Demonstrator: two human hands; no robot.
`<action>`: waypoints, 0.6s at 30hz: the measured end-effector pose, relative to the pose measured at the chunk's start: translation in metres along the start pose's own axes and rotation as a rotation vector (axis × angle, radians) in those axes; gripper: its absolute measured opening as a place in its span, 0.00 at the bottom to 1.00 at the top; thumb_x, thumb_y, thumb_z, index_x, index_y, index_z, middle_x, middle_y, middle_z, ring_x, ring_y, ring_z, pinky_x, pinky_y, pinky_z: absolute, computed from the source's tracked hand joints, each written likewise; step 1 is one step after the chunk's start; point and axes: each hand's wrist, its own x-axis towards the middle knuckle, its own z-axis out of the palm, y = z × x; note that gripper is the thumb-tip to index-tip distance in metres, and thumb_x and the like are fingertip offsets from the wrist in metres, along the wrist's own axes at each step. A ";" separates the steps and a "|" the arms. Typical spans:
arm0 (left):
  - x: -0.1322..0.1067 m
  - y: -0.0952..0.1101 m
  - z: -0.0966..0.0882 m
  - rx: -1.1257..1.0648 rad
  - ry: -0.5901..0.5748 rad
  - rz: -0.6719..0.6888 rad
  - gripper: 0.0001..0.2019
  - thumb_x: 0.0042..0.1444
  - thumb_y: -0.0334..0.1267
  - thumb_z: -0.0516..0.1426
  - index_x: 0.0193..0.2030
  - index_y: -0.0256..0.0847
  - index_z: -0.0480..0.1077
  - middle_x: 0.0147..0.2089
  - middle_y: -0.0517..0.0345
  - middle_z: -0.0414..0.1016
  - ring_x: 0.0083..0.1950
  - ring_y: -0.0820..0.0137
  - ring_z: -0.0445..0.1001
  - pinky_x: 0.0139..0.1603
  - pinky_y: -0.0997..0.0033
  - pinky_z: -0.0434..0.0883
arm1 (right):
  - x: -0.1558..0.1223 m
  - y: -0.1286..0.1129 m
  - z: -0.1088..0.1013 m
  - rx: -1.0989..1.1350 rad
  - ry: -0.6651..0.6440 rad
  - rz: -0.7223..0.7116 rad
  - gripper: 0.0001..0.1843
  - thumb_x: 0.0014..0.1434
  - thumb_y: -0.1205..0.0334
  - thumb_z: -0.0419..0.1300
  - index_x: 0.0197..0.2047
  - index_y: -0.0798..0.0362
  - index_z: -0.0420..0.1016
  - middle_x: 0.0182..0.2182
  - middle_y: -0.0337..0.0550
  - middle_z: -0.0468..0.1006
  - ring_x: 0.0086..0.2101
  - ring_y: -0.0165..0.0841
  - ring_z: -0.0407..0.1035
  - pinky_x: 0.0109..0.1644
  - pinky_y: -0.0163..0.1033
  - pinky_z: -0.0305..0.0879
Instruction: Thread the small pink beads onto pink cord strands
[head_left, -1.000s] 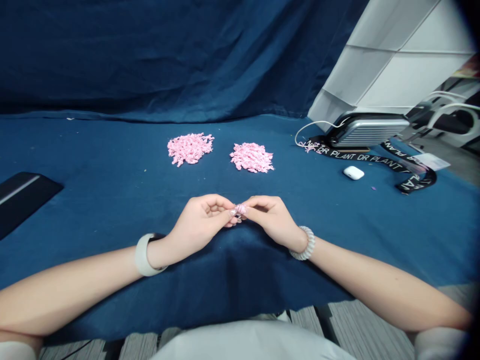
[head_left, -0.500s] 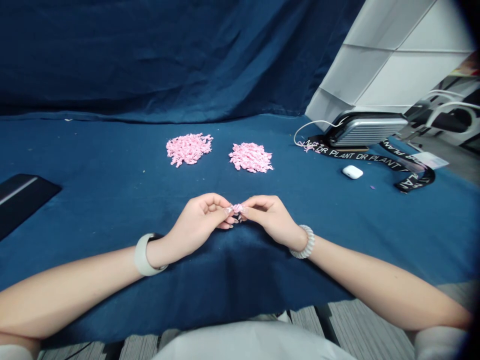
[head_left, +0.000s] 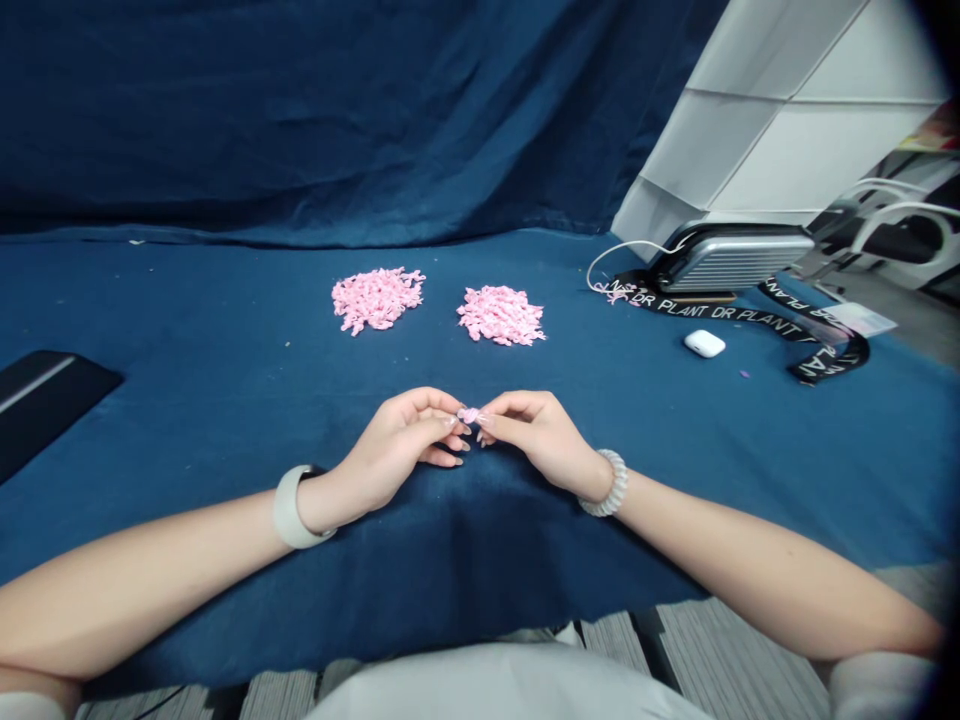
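Observation:
My left hand [head_left: 401, 440] and my right hand [head_left: 532, 432] meet over the middle of the blue cloth [head_left: 225, 380], both pinching one small pink piece [head_left: 470, 414] between thumb and fingertips. Both hands rest low on the cloth. Farther back lie two heaps of the same small pink pieces: a left pink heap [head_left: 377, 297] and a right pink heap [head_left: 501, 314]. A pale band sits on my left wrist and a coiled white tie on my right wrist.
A white earbud case [head_left: 704, 343] lies at the right, near a black printed lanyard [head_left: 750, 318] and a silver ribbed case [head_left: 731, 260] with a white cable. A black flat object [head_left: 41, 395] sits at the left edge. White panels stand at the back right.
The pink piece between my fingertips looks smaller and more tightly pinched than a second ago. My hands have stayed in nearly the same place.

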 end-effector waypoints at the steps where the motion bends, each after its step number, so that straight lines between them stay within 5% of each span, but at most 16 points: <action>1: 0.000 0.000 0.000 0.021 0.000 0.002 0.14 0.48 0.41 0.58 0.38 0.34 0.67 0.33 0.53 0.72 0.33 0.75 0.72 0.33 0.76 0.73 | 0.000 0.000 0.000 -0.002 -0.003 0.003 0.14 0.50 0.55 0.61 0.29 0.61 0.73 0.24 0.42 0.73 0.26 0.23 0.67 0.33 0.30 0.64; 9: 0.000 0.000 0.001 0.166 0.043 0.037 0.13 0.48 0.44 0.58 0.34 0.35 0.67 0.30 0.56 0.71 0.32 0.76 0.71 0.31 0.77 0.73 | 0.000 0.000 -0.001 0.017 -0.057 -0.016 0.13 0.52 0.58 0.59 0.35 0.60 0.72 0.28 0.43 0.73 0.28 0.23 0.67 0.36 0.31 0.65; 13: -0.001 0.001 0.002 0.183 0.043 0.021 0.13 0.49 0.44 0.57 0.34 0.35 0.67 0.29 0.57 0.71 0.30 0.77 0.71 0.30 0.78 0.73 | -0.001 0.002 -0.002 -0.014 -0.040 -0.187 0.19 0.51 0.62 0.60 0.46 0.57 0.64 0.37 0.44 0.70 0.34 0.23 0.66 0.39 0.31 0.66; 18: -0.001 0.002 0.002 0.191 0.047 -0.010 0.13 0.49 0.43 0.57 0.33 0.34 0.67 0.25 0.59 0.69 0.26 0.79 0.70 0.27 0.81 0.70 | -0.005 0.001 0.000 -0.286 -0.099 -0.363 0.14 0.54 0.62 0.58 0.43 0.56 0.65 0.38 0.44 0.68 0.36 0.24 0.64 0.42 0.33 0.65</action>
